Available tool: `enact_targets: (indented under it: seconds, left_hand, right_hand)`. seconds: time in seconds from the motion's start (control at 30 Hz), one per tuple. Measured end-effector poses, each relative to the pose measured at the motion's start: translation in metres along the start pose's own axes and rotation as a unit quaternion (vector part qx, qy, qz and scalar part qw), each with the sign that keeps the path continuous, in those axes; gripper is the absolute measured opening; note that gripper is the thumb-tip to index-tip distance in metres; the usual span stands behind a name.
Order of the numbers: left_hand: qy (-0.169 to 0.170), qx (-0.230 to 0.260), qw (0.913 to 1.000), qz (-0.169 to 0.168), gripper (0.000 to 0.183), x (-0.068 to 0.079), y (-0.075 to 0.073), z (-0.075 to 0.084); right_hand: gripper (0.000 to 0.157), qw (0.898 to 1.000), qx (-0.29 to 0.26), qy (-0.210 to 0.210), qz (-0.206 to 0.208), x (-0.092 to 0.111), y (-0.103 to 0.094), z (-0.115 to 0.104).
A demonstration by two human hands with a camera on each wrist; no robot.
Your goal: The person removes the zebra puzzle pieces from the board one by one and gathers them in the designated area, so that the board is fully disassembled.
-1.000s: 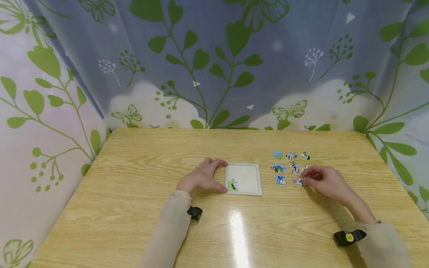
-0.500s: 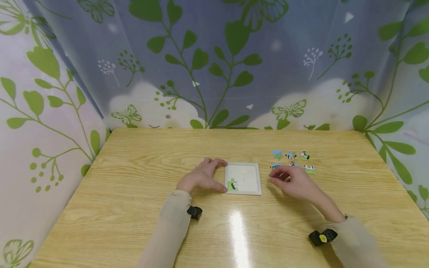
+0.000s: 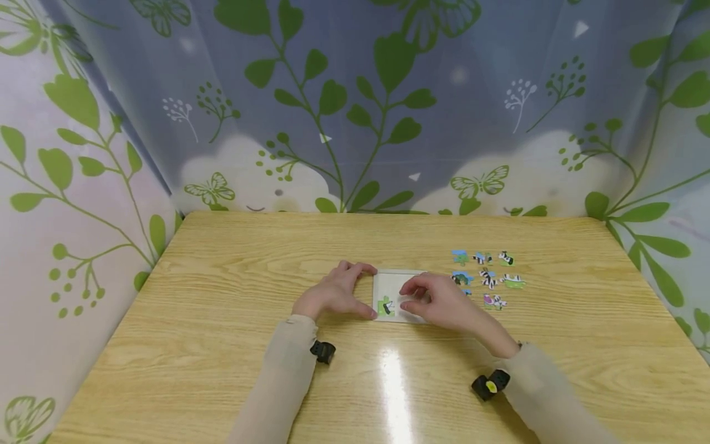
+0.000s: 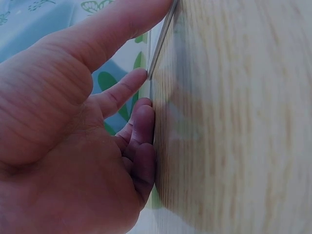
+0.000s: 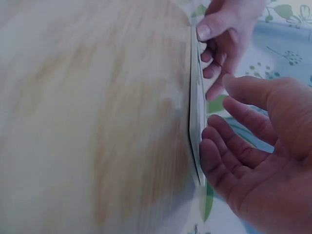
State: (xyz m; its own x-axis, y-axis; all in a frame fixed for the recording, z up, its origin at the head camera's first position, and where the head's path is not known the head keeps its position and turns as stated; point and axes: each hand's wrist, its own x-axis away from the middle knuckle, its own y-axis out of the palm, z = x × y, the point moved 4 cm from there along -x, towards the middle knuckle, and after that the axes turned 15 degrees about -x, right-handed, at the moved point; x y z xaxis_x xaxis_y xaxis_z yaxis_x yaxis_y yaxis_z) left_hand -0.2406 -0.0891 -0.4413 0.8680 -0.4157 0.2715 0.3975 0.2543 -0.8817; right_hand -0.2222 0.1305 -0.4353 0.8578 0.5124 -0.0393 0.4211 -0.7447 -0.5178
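A shallow white puzzle tray (image 3: 383,285) lies on the wooden table, with one green jigsaw piece (image 3: 385,306) in its near left corner. My left hand (image 3: 336,292) holds the tray's left edge, thumb at the near corner and index finger at the far one. Over the right part of the tray hovers my right hand (image 3: 438,301), covering that side. Its fingers (image 5: 213,151) are gently bent, thumb and index tips apart, and I see nothing between them. Several loose animal jigsaw pieces (image 3: 488,279) lie in rows right of the tray; one is partly behind the right hand.
The wooden table (image 3: 249,246) ends at the back against a patterned curtain (image 3: 355,111) with leaves and butterflies. Black straps with small devices (image 3: 323,351) sit on both wrists. A bright light reflection lies on the tabletop in front of the tray.
My right hand has moved left from the loose pieces to above the tray, uncovering pieces on the right. My left hand and the tray stay where they were.
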Motion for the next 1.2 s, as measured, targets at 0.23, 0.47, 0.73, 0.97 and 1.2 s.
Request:
enact_targets:
  seconds: [0.23,0.47,0.73,0.97,1.2]
  left_hand:
    - [0.000,-0.001,1.0000,-0.002,0.084,0.000,-0.001,0.001]
    - [0.001,-0.005,1.0000,-0.006,0.084,0.000,-0.001,0.000]
    - [-0.005,0.001,1.0000,-0.006,0.084,0.001,-0.002,-0.001]
    - [-0.004,-0.002,1.0000,-0.007,0.083,0.000,-0.002,0.001]
    - [-0.002,0.002,1.0000,-0.004,0.084,0.000,-0.002,0.002]
  right_hand:
    - [0.027,0.999,0.041,-0.002,-0.029,-0.012,0.013,-0.004]
    - [0.030,0.996,0.065,-0.010,-0.058,-0.018,0.018,-0.006]
    - [0.024,0.996,0.037,-0.001,-0.087,-0.025,0.018,-0.008]
    - [0.021,0.995,-0.003,0.032,-0.096,-0.030,0.020,-0.010]
    - [0.018,0.988,-0.104,0.060,-0.095,-0.027,0.020,-0.005]
